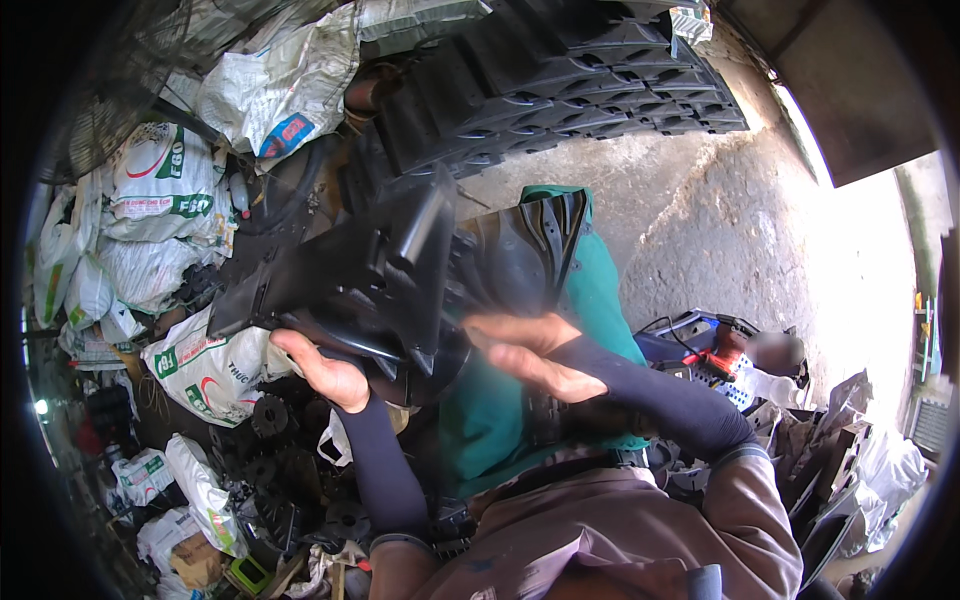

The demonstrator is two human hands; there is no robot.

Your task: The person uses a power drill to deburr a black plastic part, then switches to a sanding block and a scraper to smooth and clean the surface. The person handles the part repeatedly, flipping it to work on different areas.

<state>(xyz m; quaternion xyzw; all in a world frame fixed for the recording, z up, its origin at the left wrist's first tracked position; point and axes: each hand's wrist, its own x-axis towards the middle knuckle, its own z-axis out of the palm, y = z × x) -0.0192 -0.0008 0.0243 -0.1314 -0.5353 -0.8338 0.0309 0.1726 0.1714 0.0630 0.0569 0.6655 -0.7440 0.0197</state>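
Observation:
A dark, glossy moulded plastic part [330,265] with ribs and a pointed flange is tilted in front of me. My left hand [335,378] grips its near edge, the thumb pointing up and the other fingers hidden by the part. Beside the part's right end is my right hand [540,355], fingers stretched out and a little blurred; whether it touches the part I cannot tell. A second black ribbed piece [525,250] rests across my green trousers [598,290], just beyond the right hand.
Stacked black moulded panels [560,90] stand at the back on the concrete floor [700,210]. White printed sacks [160,190] crowd the left. Small dark round parts [270,415] lie lower left. On the right, a blue crate [670,340] holds a red power tool [728,360].

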